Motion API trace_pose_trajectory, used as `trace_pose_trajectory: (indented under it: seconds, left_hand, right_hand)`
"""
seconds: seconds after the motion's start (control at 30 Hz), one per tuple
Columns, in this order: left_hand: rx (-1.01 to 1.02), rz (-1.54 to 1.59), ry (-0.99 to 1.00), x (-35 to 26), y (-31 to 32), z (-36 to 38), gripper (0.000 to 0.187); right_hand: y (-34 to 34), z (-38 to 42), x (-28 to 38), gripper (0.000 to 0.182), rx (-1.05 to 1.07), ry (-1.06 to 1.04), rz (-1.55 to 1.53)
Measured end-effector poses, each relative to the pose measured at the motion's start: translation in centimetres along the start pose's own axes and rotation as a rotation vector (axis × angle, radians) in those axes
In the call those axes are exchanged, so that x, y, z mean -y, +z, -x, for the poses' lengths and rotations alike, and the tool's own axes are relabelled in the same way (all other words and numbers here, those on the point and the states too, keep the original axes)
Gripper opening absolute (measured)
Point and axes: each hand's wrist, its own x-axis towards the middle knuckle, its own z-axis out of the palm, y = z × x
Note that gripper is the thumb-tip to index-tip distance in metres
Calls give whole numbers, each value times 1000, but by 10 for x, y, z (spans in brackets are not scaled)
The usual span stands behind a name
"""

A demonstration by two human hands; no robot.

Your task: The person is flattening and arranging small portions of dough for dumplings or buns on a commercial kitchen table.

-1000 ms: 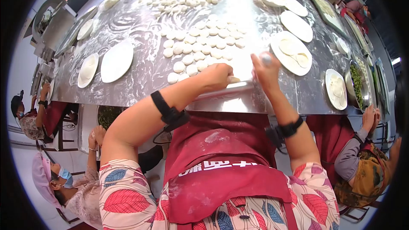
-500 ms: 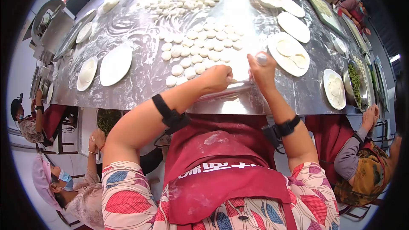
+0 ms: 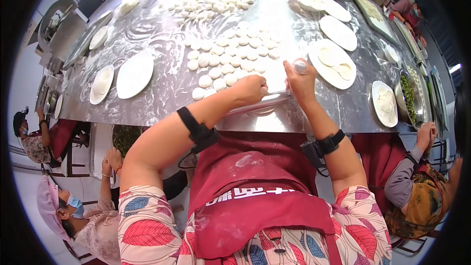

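My left hand is closed at the near side of the dough pieces, its fingertips curled over something I cannot make out. To its right, my right hand is wrapped round a rolling pin whose pale rounded end shows above the fist. A shiny metal surface lies between and below the hands, with part of a pale dough sheet by the table's front edge. Close to my right hand is a white plate bearing flat dough rounds.
More white plates stand left and right on the floured metal table. Small dough pieces lie farther back. A bowl of chopped greens is at right. Co-workers sit left and right.
Both hands stay almost in place. My left hand's fingers look slightly more curled, and the view has shifted very slightly.
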Motion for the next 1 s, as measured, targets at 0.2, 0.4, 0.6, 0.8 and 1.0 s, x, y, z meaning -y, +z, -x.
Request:
trace_pose_trajectory:
  seconds: [0.2, 0.4, 0.6, 0.8, 1.0]
  left_hand:
    - [51, 108, -80, 9, -1, 9, 15]
    - [-9, 111, -59, 11, -5, 12, 15]
    - [47, 130, -89, 16, -3, 13, 18]
    - [224, 404, -51, -3, -6, -11, 13]
    - [220, 729, 91, -91, -12, -105, 21]
  right_hand:
    - [-35, 79, 25, 26, -5, 125, -84]
    - [-10, 16, 2, 25, -6, 20, -21]
    - [-20, 21, -5, 21, 14, -75, 63]
    - [-51, 94, 18, 21, 164, 92, -169]
    - [-51, 87, 12, 24, 124, -94, -78]
